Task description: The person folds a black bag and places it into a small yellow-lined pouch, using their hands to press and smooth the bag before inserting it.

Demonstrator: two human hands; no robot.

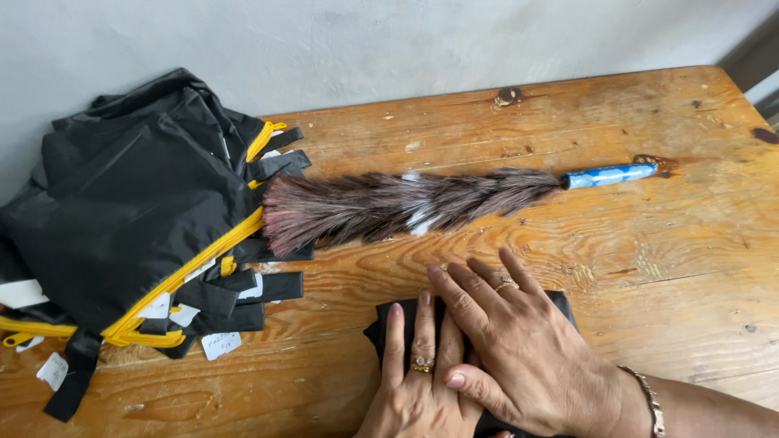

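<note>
Left hand (418, 385) and right hand (519, 345) lying flat, fingers outstretched, overlapping, pressing down on folded black cloth (381, 328) at near edge of wooden table (649, 268); neither clamping anything. Cloth looking thin, soft, light, likely slippery; best pinched at free edge or corner. Feather duster (406, 203) lying beyond; pile of black bags (130, 227) sitting left.

A black fabric piece (388, 328) lies flat on the wood at the lower middle of the frame, mostly covered, with only its left edge and a dark corner at its upper right showing. Its cloth looks thin and smooth, folded into a compact shape, and its lower part runs out of the frame's bottom edge.
</note>
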